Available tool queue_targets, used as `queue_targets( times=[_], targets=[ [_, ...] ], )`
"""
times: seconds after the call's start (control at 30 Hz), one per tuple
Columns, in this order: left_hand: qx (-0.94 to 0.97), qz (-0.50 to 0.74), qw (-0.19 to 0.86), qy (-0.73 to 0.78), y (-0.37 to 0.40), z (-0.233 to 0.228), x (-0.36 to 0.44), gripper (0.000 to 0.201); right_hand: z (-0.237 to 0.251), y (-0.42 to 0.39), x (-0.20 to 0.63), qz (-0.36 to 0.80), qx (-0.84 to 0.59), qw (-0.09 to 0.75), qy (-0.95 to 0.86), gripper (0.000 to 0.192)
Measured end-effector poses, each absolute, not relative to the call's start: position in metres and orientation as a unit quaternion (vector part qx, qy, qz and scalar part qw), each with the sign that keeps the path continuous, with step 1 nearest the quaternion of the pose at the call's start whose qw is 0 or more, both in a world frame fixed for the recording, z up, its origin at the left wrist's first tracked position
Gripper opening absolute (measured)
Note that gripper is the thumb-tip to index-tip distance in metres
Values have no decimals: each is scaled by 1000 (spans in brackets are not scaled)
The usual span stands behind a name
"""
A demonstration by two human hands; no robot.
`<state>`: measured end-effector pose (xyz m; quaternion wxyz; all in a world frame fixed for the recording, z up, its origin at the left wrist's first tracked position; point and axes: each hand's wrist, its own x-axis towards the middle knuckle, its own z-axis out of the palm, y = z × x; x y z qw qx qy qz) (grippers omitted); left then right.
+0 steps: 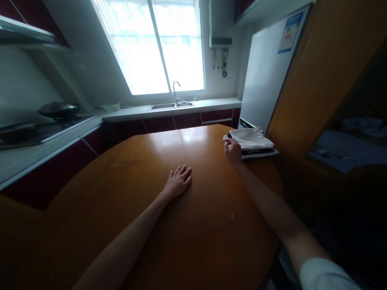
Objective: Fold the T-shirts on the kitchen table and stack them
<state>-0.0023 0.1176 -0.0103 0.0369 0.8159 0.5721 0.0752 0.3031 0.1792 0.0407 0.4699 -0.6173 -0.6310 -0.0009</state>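
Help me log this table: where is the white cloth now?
In the head view, the white cloth lies at the far right of the table, atop a black layer, beside the right hand, near the refrigerator.

A stack of folded fabric point(252, 139), layered white and black, lies flat near the far right edge of a glossy orange-brown wooden table point(145, 161). The top layer is soft white cloth, slightly rumpled, with a small peak raised at its far edge. Beneath it a thin black layer shows along the near side, and under that a pale layer juts out at the near right corner. The layers line up only roughly. The table has a rounded outline, and pale light gleams on its far part.
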Motion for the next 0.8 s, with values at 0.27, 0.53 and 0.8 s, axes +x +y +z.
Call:
queue_targets(
  times=[0.27, 0.53, 0.8],
  targets=[
    [815, 67, 36, 574, 119, -11, -1, 58, 20, 186, 432, -118, -801, 485, -331, 48],
    [813, 57, 37, 578, 118, -8, 0, 59, 9, 188, 440, -101, -828, 462, -302, 28],
    [812, 72, 36, 577, 119, -11, -1, 58, 25, 191, 431, -148, -745, 537, -367, 19]
  ],
)
